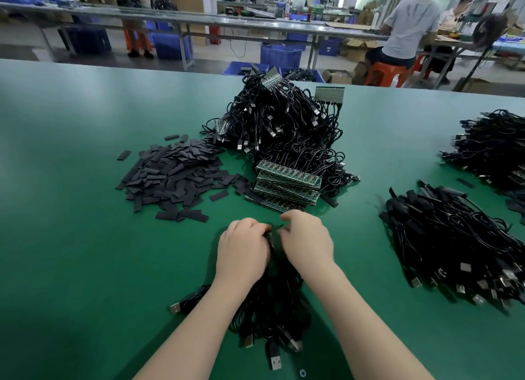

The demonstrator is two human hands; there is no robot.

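Left hand [244, 249] and right hand [308, 240] both gripped the top of a black cable bundle [270, 311], fingers curled tight. The bundle was thin glossy cords, with metal USB plugs fanned toward the near table edge. Matte green table [71, 237] lay open to the left. Close ahead sat stacked green circuit board strips [287, 185], flat black sleeve pieces [173, 175] and a tangled cable heap [284, 124]. Finished cable pile [454, 237] crowded the right.

The smooth green tabletop [85, 266] has a dull sheen. The bundle of black rubbery cables [270, 308] (silvery metal plugs) looks glossy; the flat black sleeve pieces [170, 178] on the left are matt.
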